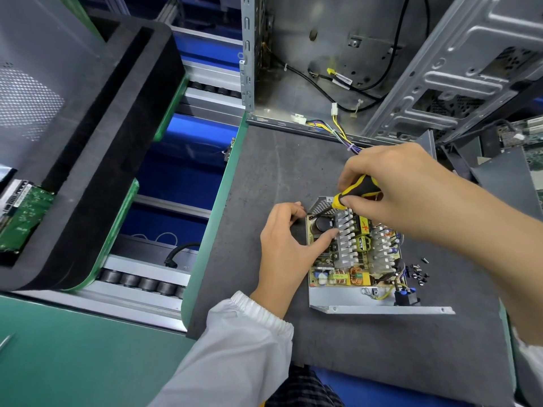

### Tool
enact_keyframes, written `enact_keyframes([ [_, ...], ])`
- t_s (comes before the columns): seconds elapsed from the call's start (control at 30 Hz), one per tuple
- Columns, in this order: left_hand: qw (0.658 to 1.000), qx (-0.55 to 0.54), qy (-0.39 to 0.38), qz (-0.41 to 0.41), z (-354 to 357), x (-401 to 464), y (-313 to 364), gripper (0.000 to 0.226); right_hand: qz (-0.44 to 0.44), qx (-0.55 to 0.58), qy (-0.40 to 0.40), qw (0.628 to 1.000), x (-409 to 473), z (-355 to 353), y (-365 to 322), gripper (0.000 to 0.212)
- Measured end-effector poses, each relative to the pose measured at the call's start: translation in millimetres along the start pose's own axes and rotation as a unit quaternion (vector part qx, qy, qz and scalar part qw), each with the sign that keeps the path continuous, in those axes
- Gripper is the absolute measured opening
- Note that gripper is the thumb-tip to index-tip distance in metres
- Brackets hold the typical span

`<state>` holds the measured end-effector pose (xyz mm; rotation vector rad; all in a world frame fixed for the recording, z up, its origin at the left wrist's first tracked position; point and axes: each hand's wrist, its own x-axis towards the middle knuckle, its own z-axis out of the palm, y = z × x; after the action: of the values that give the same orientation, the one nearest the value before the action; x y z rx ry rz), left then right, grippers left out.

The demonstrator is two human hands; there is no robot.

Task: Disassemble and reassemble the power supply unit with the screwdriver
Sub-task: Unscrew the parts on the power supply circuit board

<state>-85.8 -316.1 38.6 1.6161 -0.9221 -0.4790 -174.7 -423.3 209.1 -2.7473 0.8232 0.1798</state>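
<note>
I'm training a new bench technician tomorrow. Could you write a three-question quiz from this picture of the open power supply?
1. True or false: the metal top cover is on the open grey-cased power supply unit.
2. Which hand grips the yellow-and-black-handled screwdriver? A) left B) right C) both
3. Fill in: the small dark loose screws lie on the grey mat to the ____ of the unit.

Key
1. False; the circuit board and finned heat sinks show.
2. B; the right hand holds it, the left hand steadies the unit's far-left corner.
3. Right.
</note>
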Motion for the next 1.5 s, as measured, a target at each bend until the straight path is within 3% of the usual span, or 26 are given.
enact_keyframes([
  [0.27, 0.999, 0.045, 0.0, 0.014, -3.0, -2.0, 4.3, 0.042, 0.005, 0.04, 0.007, 0.999, 0.1, 0.0, 3.9, 0.004],
  [0.37, 1.0, -0.02, 0.006, -0.002, -9.4, -2.2, 3.5, 0.039, 0.015, 0.076, 0.008, 0.997, -3.7, -3.8, 5.2, 0.003],
  [0.47, 0.992, -0.11, -0.035, -0.046, -19.9, 0.5, -1.0, 0.031, 0.03, 0.153, 0.0, 0.988, -8.8, -9.1, 7.0, 0.005],
  [0.6, 0.987, -0.113, -0.091, -0.072, -23.2, 6.0, -4.3, 0.03, 0.042, 0.184, 0.004, 0.982, -11.1, -13.7, 11.0, 0.008],
  [0.8, 0.997, -0.059, -0.025, -0.032, -15.8, 1.4, -9.9, 0.013, 0.047, 0.198, 0.021, 0.979, -11.7, -18.0, 12.0, 0.007],
  [1.0, 0.99, -0.123, -0.045, -0.059, -17.9, 2.0, -8.8, 0.019, 0.042, 0.182, 0.021, 0.982, -10.5, -17.0, 12.7, 0.007],
  [1.17, 0.991, -0.116, -0.029, -0.066, -17.5, 1.0, -6.8, 0.011, 0.046, 0.184, 0.015, 0.982, -9.1, -14.9, 13.0, 0.006],
  [1.5, 0.986, -0.151, -0.009, -0.074, -18.3, 2.8, -5.5, 0.02, 0.029, 0.184, 0.013, 0.982, -8.7, -17.1, 14.0, 0.006],
])
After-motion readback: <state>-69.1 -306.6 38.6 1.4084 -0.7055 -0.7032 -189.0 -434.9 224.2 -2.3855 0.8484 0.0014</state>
